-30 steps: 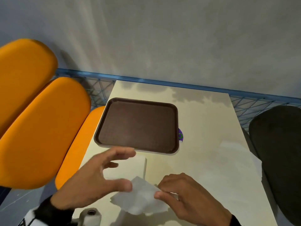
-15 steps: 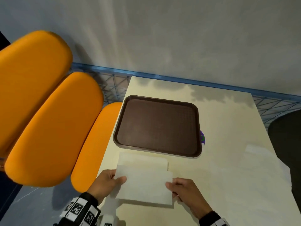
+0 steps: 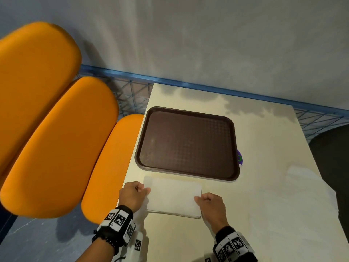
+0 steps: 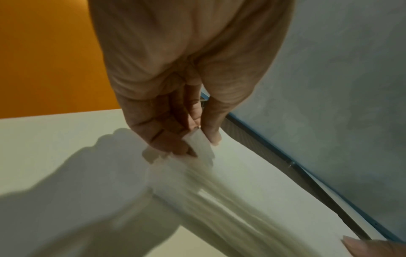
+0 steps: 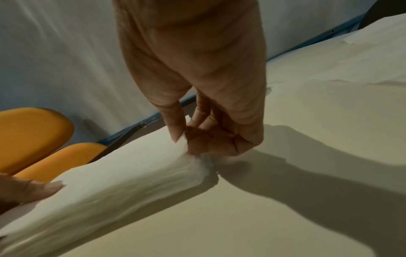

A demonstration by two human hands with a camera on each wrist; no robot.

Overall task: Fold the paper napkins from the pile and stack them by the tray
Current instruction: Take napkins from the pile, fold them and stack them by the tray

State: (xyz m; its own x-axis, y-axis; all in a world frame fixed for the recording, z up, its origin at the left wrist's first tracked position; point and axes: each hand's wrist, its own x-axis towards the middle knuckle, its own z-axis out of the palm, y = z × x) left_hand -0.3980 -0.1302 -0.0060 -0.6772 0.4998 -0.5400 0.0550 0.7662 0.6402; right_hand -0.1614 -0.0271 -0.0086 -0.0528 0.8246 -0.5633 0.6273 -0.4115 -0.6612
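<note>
White folded napkin (image 3: 172,195) spans between both pinching hands' grip.

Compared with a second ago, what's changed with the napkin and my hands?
The napkin, then crumpled between both hands, has been folded flat and moved forward onto the stack just in front of the tray. The left hand and right hand now pinch its two ends. The tray has stayed put on the table.
</note>
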